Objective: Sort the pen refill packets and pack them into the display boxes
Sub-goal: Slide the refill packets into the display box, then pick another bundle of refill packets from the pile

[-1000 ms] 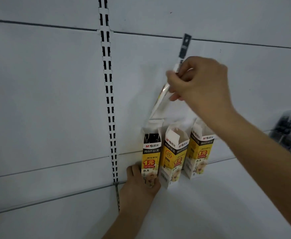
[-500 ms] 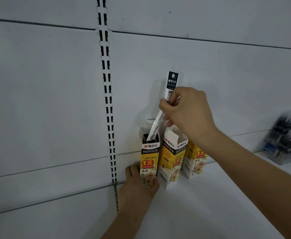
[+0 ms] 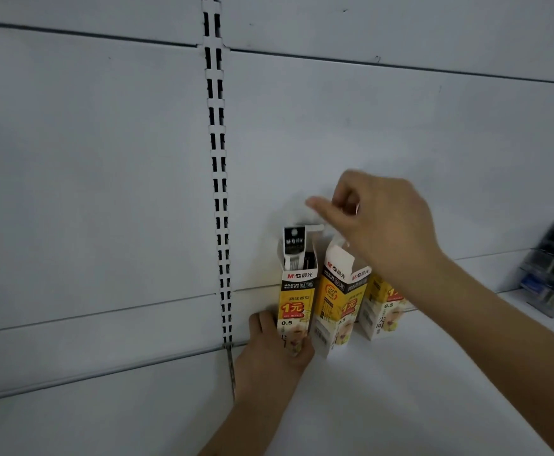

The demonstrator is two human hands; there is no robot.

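Left hand (image 3: 274, 352) grips the lower part of the left box (image 3: 297, 302), fingers curled round its near face and left side, holding it upright on the white shelf (image 3: 400, 390). Right hand (image 3: 380, 225) hovers above the open box tops — fingers loosely spread and blurred, index finger extended to the left; whether it pinches anything small cannot be told.

Refill packet (image 3: 293, 246) stands inside the left box, its black-and-white header card projecting above the opening, with the box's top flap raised behind it.

Three display boxes stand in a row against the white back panel (image 3: 104, 159). The middle box (image 3: 336, 301) sits just beside the left box, turned slightly, with its top flap open. The right box (image 3: 382, 307) is partly covered by the right forearm.

Slotted upright (image 3: 218, 159) runs vertically down the back panel, left of the boxes. Clear plastic case (image 3: 553, 268) with dark contents sits at the far right of the shelf — well apart from the boxes.
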